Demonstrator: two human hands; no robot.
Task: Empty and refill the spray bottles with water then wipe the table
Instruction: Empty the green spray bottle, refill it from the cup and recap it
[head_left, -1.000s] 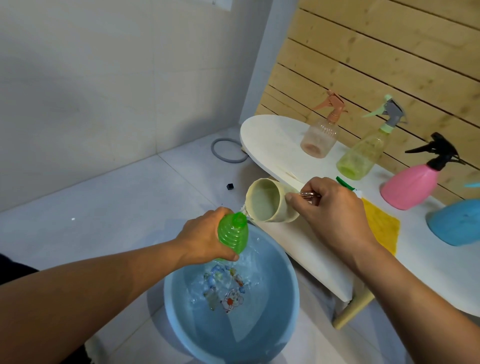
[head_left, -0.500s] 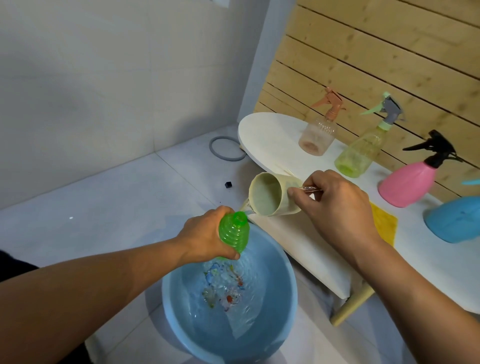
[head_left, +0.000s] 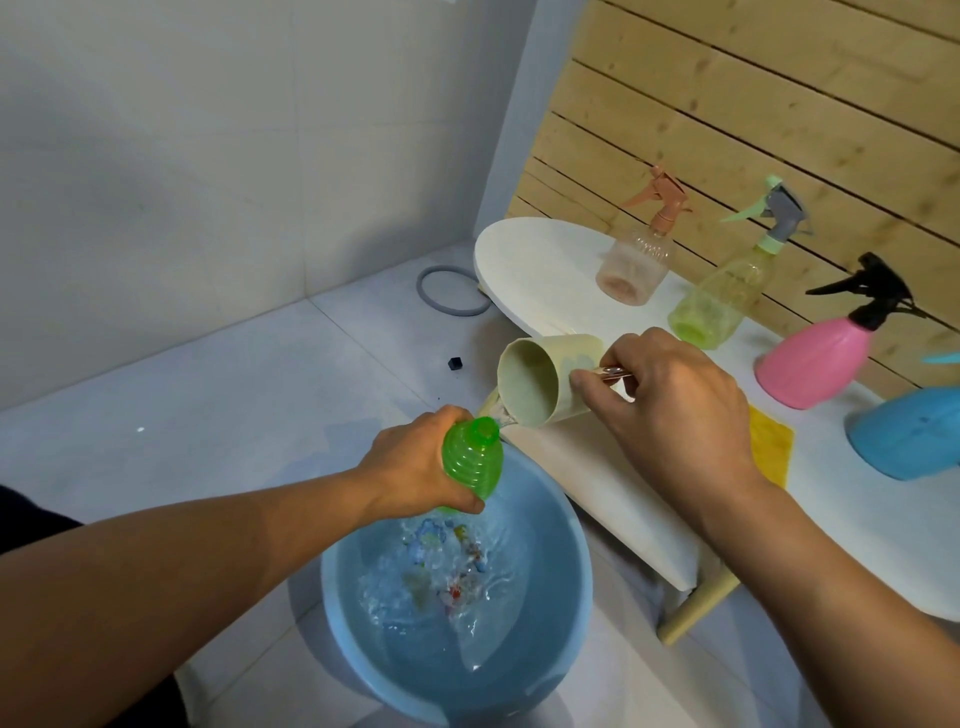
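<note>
The left forearm reaches in from the lower left, bare, and the left hand (head_left: 415, 462) is curled round the green bottle (head_left: 472, 460), fingers wrapped under its body and the neck left clear at the top. The right forearm comes in from the lower right, wrist bent inward, back of the right hand (head_left: 670, 400) turned up. Its thumb and fingers pinch the handle of the cup (head_left: 540, 379), which it holds tipped on its side toward the left hand.
</note>
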